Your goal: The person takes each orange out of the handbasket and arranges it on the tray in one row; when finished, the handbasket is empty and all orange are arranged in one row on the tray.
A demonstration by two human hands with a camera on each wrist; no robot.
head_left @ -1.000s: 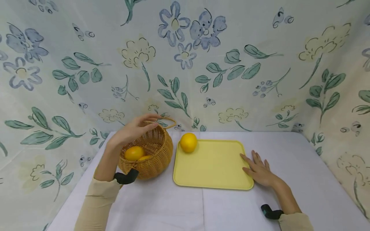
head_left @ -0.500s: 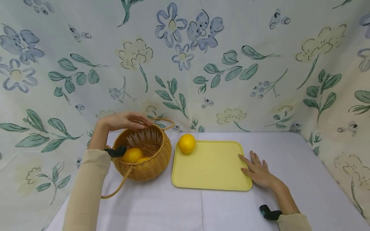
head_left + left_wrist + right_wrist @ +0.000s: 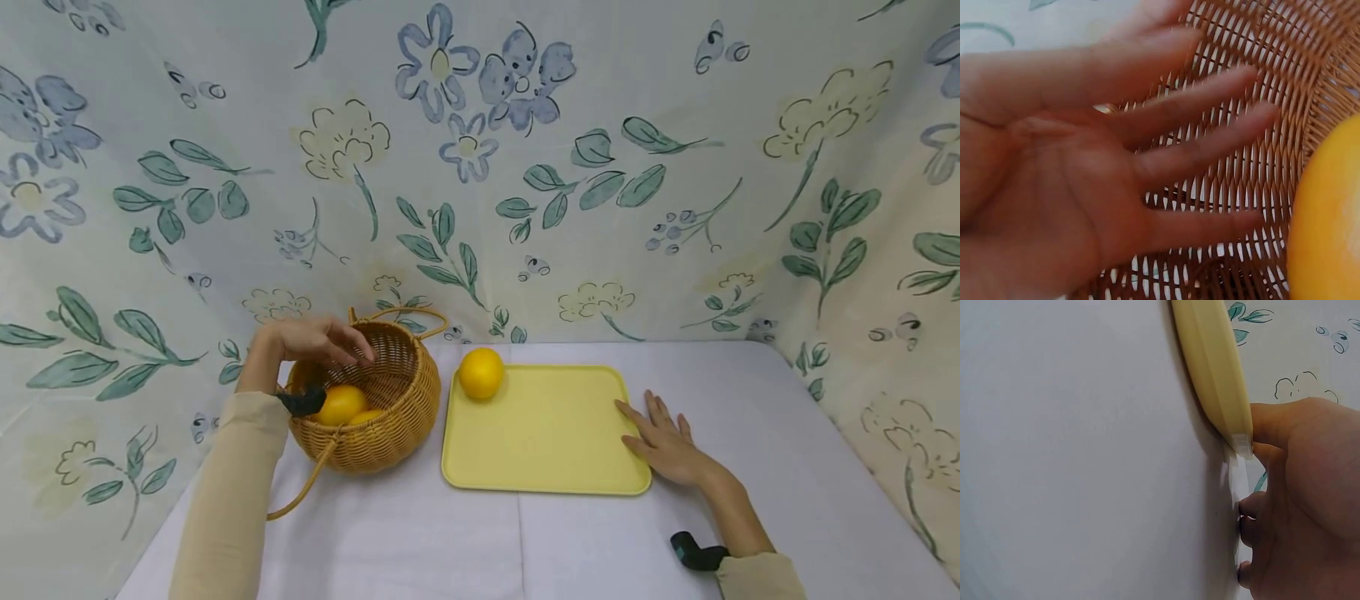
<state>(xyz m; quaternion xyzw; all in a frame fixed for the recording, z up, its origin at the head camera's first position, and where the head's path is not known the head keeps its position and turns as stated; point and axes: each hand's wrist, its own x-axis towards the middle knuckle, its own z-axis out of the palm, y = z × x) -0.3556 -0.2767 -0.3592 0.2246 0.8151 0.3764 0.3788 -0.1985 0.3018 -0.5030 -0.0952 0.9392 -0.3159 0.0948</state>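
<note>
A round wicker basket [image 3: 386, 433] stands at the left, tilted so its mouth faces me. Inside lie an orange [image 3: 341, 405] and part of a second orange [image 3: 366, 417]. My left hand [image 3: 322, 342] hangs over the basket's mouth, fingers spread and holding nothing; in the left wrist view the fingers [image 3: 1204, 153] extend before the woven wall, with an orange [image 3: 1329, 219] beyond them. Another orange [image 3: 482, 372] sits on the yellow tray [image 3: 547, 433] at its back-left corner. My right hand [image 3: 667, 446] rests at the tray's right edge, fingertips touching its rim [image 3: 1219, 375].
The basket has two loop handles: a back handle [image 3: 408, 312] standing up and a front handle [image 3: 303, 492] lowered toward the white tablecloth [image 3: 405, 533]. A floral curtain [image 3: 480, 208] rises behind the table and along both sides.
My left hand has drawn back leftward from the basket's far rim, then lowered into its mouth. The front handle has come into view. The right hand stays at the tray's edge.
</note>
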